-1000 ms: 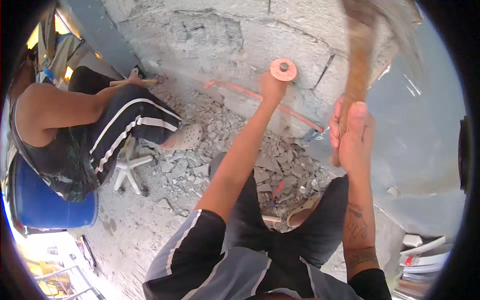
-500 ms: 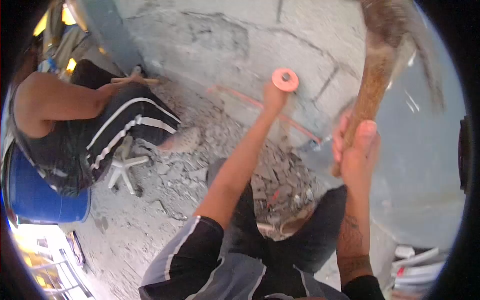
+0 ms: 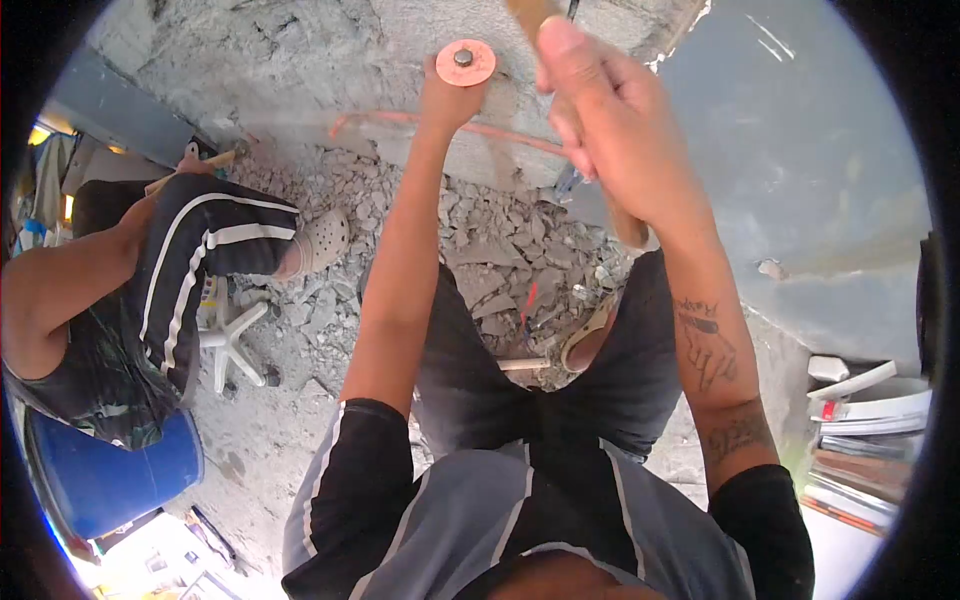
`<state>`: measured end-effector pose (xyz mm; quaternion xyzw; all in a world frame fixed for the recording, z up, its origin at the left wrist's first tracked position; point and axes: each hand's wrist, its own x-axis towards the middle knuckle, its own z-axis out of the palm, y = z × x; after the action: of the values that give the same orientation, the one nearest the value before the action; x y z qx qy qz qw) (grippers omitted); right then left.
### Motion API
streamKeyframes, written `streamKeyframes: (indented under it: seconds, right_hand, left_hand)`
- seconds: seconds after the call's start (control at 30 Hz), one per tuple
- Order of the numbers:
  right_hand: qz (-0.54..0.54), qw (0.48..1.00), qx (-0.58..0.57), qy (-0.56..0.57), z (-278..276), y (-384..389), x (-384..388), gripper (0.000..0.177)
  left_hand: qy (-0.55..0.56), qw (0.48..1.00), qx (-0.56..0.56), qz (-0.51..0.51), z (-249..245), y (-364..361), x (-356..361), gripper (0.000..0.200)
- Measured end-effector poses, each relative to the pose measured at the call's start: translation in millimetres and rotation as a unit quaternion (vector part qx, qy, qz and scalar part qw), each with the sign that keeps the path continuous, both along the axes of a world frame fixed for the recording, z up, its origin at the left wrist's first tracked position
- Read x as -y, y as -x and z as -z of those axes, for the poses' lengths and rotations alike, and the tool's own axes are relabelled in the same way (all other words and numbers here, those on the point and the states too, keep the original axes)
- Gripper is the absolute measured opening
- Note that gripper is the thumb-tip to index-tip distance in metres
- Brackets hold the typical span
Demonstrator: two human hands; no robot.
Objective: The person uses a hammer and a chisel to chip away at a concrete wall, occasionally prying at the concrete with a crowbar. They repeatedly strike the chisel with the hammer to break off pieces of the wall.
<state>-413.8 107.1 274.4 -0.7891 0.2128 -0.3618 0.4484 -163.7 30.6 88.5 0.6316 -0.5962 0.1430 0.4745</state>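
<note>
My left hand (image 3: 455,98) is wrapped round a chisel (image 3: 463,58) with a round orange guard, its metal head facing me, held against the rough concrete wall (image 3: 300,60). My right hand (image 3: 610,120) grips the wooden handle of a hammer (image 3: 628,224); the hammer's head is out of view past the top edge. An orange conduit (image 3: 500,133) runs along the wall's lower part, below my left hand. The chisel's tip is hidden behind the guard and my hand.
Broken rubble (image 3: 490,240) covers the floor between my legs. At left a co-worker (image 3: 75,270) sits near a blue drum (image 3: 120,465) and a white chair base (image 3: 235,345), holding a wooden handle. A grey panel (image 3: 820,170) and stacked materials (image 3: 870,430) stand at right.
The view has shifted, showing more floor and less wall. My right hand and the hammer have swung up and left, closer to the chisel. The co-worker's upper body has shifted toward the left edge.
</note>
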Motion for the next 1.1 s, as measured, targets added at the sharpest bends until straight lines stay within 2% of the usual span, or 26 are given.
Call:
streamKeyframes:
  seconds: [0.03,0.1,0.17,0.2,0.23,0.27,0.3,0.37,0.43,0.5,0.53,0.6,0.63,0.7,0.77,0.83,0.9,0.97,1.0,1.03,1.07,1.1]
  right_hand:
    - [-0.001,1.000,-0.001,0.000,6.5,-1.5,2.4,0.058]
    - [0.036,0.997,0.063,0.022,36.8,-5.6,10.8,0.058]
    - [0.081,0.992,-0.097,0.017,73.5,2.4,21.2,0.066]
    - [0.076,0.992,-0.097,0.022,82.9,4.9,26.5,0.066]
    - [0.080,0.977,-0.197,-0.030,89.8,7.7,31.6,0.066]
    - [0.089,0.948,-0.292,-0.085,91.7,8.7,33.5,0.067]
    - [0.091,0.950,-0.289,-0.074,83.2,8.1,36.5,0.067]
    - [0.086,0.970,-0.217,-0.068,61.9,17.7,27.2,0.068]
    - [0.065,0.983,-0.131,-0.107,6.1,20.6,-2.6,0.066]
    - [0.037,0.996,0.009,-0.074,-22.0,18.8,-12.8,0.065]
    - [0.033,0.997,0.006,-0.074,-19.2,14.5,-11.0,0.065]
    - [-0.023,0.973,0.196,-0.123,-1.9,2.0,-2.3,0.059]
    - [0.030,0.989,0.133,-0.049,29.8,-5.3,9.7,0.059]
    - [0.094,0.991,-0.091,-0.035,102.0,-10.2,43.1,0.059]
    - [0.103,0.960,-0.245,-0.091,111.6,-5.7,42.2,0.059]
    - [0.055,0.936,-0.249,-0.241,72.0,-8.5,24.2,0.059]
    - [0.052,0.961,-0.161,-0.219,34.5,-10.2,0.9,0.065]
    - [-0.005,0.989,-0.065,-0.131,-6.0,-7.2,-7.7,0.065]
    - [0.001,0.988,-0.071,-0.140,-20.5,-7.6,-9.6,0.065]
    - [-0.033,0.995,0.030,-0.091,-33.9,-12.7,-8.4,0.065]
    - [-0.066,0.988,0.133,-0.039,-38.7,-17.2,-4.4,0.065]
    - [-0.064,0.988,0.133,-0.042,-22.0,-20.5,5.1,0.065]
  left_hand:
    - [0.040,0.998,-0.046,-0.006,9.8,-4.3,7.1,0.029]
    - [0.015,0.997,-0.060,-0.036,19.3,-7.2,7.3,0.031]
    - [-0.005,0.995,-0.075,-0.068,4.0,2.0,-1.2,0.033]
    - [-0.077,0.986,-0.095,-0.114,-23.9,20.4,-18.4,0.035]
    - [-0.150,0.969,-0.116,-0.158,-39.5,31.1,-28.9,0.037]
    - [-0.147,0.970,-0.116,-0.157,-33.8,28.3,-28.0,0.037]
    - [-0.130,0.974,-0.103,-0.157,-26.5,20.7,-19.4,0.038]
    - [-0.119,0.975,-0.100,-0.157,-17.8,16.4,-7.0,0.040]
    - [-0.143,0.964,-0.051,-0.216,-9.3,9.2,-1.7,0.036]
    - [-0.154,0.962,-0.029,-0.224,-1.5,3.0,2.6,0.036]
    - [-0.157,0.961,-0.003,-0.229,-0.8,1.2,4.4,0.035]
    - [-0.135,0.963,-0.011,-0.235,-1.5,7.2,1.2,0.036]
    - [-0.112,0.965,-0.015,-0.239,-7.2,9.4,-1.3,0.037]
    - [-0.136,0.958,-0.017,-0.250,-17.1,13.3,-7.1,0.037]
    - [-0.161,0.953,-0.015,-0.255,-15.6,18.3,-13.3,0.037]
    - [-0.125,0.961,-0.046,-0.243,-14.2,10.1,-3.9,0.038]
    - [-0.134,0.962,-0.042,-0.234,-4.4,17.0,-11.1,0.039]
    - [-0.126,0.965,-0.033,-0.229,-11.6,8.3,-3.7,0.041]
    - [-0.125,0.965,-0.022,-0.227,-8.0,7.4,-2.1,0.043]
    - [-0.120,0.966,-0.009,-0.228,-3.5,5.1,1.1,0.045]
    - [-0.126,0.966,-0.009,-0.225,0.0,3.7,4.0,0.045]
    - [-0.120,0.964,-0.011,-0.236,2.0,2.0,6.7,0.044]
